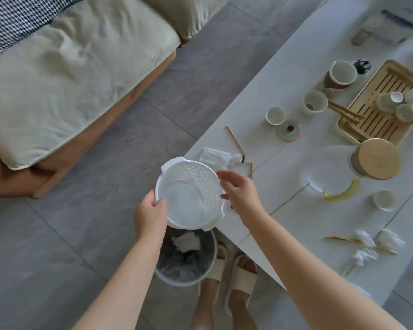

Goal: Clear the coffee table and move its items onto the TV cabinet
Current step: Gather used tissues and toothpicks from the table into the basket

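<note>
My left hand (150, 210) grips the near-left rim of a white perforated strainer basket (196, 177), held above a waste bin (208, 270). White tissue (184, 203) lies inside the basket. My right hand (239, 191) hovers at the basket's right rim, fingers loosely apart, holding nothing. The white coffee table (308, 139) to the right carries several white cups (275, 116), a round coaster (289, 129), a bamboo tea tray (377, 108), a wooden-lidded jar (374, 159), a banana peel (341, 192) and crumpled tissues (379, 244).
A sofa (57, 79) with pale cushions fills the upper left across grey floor tiles. The bin holds crumpled tissue and a dark liner. My slippered feet (236, 277) stand between bin and table. Thin sticks (235, 140) and tissue (215, 154) lie at the table corner.
</note>
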`<state>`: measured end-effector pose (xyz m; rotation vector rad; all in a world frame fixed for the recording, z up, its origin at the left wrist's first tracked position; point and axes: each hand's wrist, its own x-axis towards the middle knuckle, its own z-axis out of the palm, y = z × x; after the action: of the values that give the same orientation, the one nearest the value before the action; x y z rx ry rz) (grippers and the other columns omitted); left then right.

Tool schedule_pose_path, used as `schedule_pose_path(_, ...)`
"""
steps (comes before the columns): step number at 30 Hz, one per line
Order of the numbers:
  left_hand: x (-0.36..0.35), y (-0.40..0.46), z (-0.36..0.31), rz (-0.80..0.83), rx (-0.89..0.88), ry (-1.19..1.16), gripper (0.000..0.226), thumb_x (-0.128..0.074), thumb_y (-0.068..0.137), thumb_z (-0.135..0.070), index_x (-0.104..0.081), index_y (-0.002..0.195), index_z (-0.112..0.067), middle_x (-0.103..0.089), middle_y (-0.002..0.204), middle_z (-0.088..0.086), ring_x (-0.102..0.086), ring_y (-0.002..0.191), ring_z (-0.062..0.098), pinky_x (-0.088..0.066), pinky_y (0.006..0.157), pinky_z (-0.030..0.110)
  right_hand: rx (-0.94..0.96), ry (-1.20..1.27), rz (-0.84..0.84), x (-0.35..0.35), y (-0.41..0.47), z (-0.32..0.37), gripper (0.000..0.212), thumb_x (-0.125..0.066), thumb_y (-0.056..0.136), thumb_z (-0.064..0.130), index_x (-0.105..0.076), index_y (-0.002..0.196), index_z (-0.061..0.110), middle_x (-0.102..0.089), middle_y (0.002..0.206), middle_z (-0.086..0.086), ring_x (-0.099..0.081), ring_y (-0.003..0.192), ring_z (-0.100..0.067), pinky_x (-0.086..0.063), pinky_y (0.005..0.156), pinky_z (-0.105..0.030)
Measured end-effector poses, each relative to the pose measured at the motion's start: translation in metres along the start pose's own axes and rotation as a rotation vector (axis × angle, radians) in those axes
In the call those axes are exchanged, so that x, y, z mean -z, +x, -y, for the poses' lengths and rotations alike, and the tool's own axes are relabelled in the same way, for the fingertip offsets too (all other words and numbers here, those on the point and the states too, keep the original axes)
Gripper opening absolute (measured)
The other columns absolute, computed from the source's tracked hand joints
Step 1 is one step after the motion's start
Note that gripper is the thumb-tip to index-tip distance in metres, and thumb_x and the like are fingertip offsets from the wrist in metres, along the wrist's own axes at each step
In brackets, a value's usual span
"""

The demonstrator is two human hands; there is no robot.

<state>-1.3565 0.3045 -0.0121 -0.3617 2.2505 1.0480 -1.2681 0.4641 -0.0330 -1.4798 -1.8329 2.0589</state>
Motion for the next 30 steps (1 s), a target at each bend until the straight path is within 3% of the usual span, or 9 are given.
schedule_pose_path(3, 0.012, 0.012, -0.004, -0.024, 0.002, 0.001, 0.038, -0.043, 0.067, -0.020, -0.063, 0.071, -0.053, -0.066, 0.073, -0.010, -0.065, 0.085, 0.029, -0.057, 0.078, 0.053, -0.034, -0.111, -0.125, 0.006, 0.022, -0.005, 0.026, -0.050, 0.093, 0.009, -0.065, 0.112, 0.016, -0.065, 0.115, 0.002, -0.061, 0.088, -0.007, -0.053, 0.084, -0.028)
schedule_pose_path(5, 0.018, 0.022, -0.006, -0.041, -0.004, 0.009, 0.037, -0.045, 0.067, -0.022, -0.063, 0.070, -0.054, -0.066, 0.071, -0.009, -0.065, 0.085, 0.029, -0.057, 0.077, 0.053, 0.002, -0.343, -0.155, 0.009, 0.038, -0.011, 0.028, -0.049, 0.091, 0.007, -0.064, 0.113, 0.015, -0.064, 0.119, -0.001, -0.057, 0.105, -0.015, -0.043, 0.090, -0.025)
schedule_pose_path(7, 0.023, 0.030, -0.008, -0.045, -0.009, 0.021, 0.034, -0.046, 0.067, -0.023, -0.063, 0.071, -0.053, -0.066, 0.072, -0.011, -0.065, 0.085, 0.027, -0.057, 0.076, 0.052, 0.053, -0.559, -0.131, 0.008, 0.054, -0.016, 0.030, -0.048, 0.091, 0.009, -0.062, 0.117, 0.016, -0.059, 0.125, -0.002, -0.047, 0.120, -0.020, -0.035, 0.093, -0.025)
schedule_pose_path(10, 0.028, 0.042, -0.008, -0.050, -0.016, 0.018, 0.034, -0.046, 0.067, -0.025, -0.062, 0.070, -0.055, -0.066, 0.072, -0.013, -0.065, 0.087, 0.028, -0.057, 0.077, 0.052, 0.148, -0.839, -0.045, 0.002, 0.077, -0.019, 0.035, -0.048, 0.092, 0.013, -0.054, 0.126, 0.018, -0.050, 0.135, 0.001, -0.032, 0.130, -0.022, -0.035, 0.100, -0.033)
schedule_pose_path(14, 0.032, 0.054, -0.010, -0.054, -0.026, 0.021, 0.033, -0.045, 0.066, -0.025, -0.061, 0.067, -0.053, -0.065, 0.076, -0.008, -0.064, 0.092, 0.032, -0.056, 0.079, 0.053, 0.262, -1.177, 0.038, -0.015, 0.103, -0.023, 0.042, -0.051, 0.091, 0.018, -0.044, 0.133, 0.017, -0.044, 0.140, -0.001, -0.028, 0.133, -0.027, -0.037, 0.100, -0.038)
schedule_pose_path(18, 0.032, 0.063, -0.010, -0.054, -0.052, 0.019, 0.031, -0.045, 0.065, -0.025, -0.062, 0.069, -0.050, -0.067, 0.084, 0.006, -0.063, 0.088, 0.035, -0.056, 0.078, 0.053, 0.314, -1.296, 0.069, -0.035, 0.117, -0.034, 0.046, -0.051, 0.089, 0.016, -0.041, 0.134, 0.019, -0.040, 0.141, 0.000, -0.026, 0.135, -0.025, -0.030, 0.103, -0.038)
schedule_pose_path(20, 0.031, 0.068, -0.010, -0.055, -0.063, 0.016, 0.031, -0.045, 0.066, -0.025, -0.062, 0.070, -0.051, -0.069, 0.089, 0.008, -0.063, 0.090, 0.034, -0.056, 0.079, 0.053, 0.344, -1.348, 0.105, -0.041, 0.120, -0.044, 0.044, -0.053, 0.086, 0.010, -0.048, 0.129, 0.019, -0.045, 0.137, 0.002, -0.029, 0.134, -0.023, -0.030, 0.100, -0.035)
schedule_pose_path(25, 0.026, 0.075, -0.007, -0.039, -0.027, -0.013, 0.036, -0.046, 0.066, -0.027, -0.063, 0.075, -0.057, -0.069, 0.077, -0.011, -0.066, 0.086, 0.028, -0.057, 0.079, 0.052, 0.455, -1.381, 0.085, -0.038, 0.123, -0.054, 0.040, -0.057, 0.078, -0.001, -0.054, 0.114, 0.016, -0.051, 0.121, 0.001, -0.039, 0.117, -0.023, -0.035, 0.089, -0.030)
schedule_pose_path(30, 0.019, 0.072, -0.011, -0.031, -0.024, -0.021, 0.036, -0.046, 0.066, -0.026, -0.063, 0.074, -0.056, -0.070, 0.082, -0.005, -0.066, 0.088, 0.029, -0.056, 0.079, 0.053, 0.419, -1.159, 0.070, -0.031, 0.128, -0.036, 0.018, -0.044, 0.092, 0.010, -0.057, 0.103, 0.017, -0.062, 0.093, -0.003, -0.049, 0.082, -0.021, -0.032, 0.055, -0.028)
